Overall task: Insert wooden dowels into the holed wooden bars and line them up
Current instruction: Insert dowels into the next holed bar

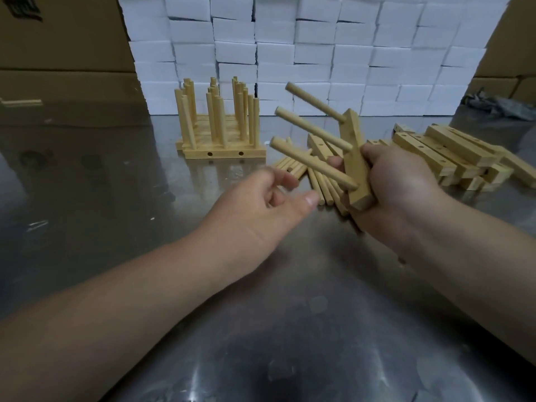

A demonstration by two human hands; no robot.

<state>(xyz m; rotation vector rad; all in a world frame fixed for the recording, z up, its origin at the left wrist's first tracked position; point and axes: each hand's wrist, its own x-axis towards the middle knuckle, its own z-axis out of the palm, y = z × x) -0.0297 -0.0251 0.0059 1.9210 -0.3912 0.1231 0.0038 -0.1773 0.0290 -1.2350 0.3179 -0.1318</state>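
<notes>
My right hand (397,187) grips a wooden bar (355,146) held almost on end above the table, with three dowels (313,132) stuck in it and pointing up to the left. My left hand (261,204) hovers just left of the lowest dowel, fingers loosely bent, holding nothing. Loose dowels (322,184) lie on the table under the held bar. Several bars with upright dowels stand side by side as a finished row (220,126) at the back left. A pile of bare holed bars (452,155) lies to the right.
The work surface is a shiny metal table (261,329). A wall of stacked white boxes (304,53) stands close behind the parts. Cardboard cartons (58,39) flank it on the left and right. A lone wooden piece (20,103) lies far left.
</notes>
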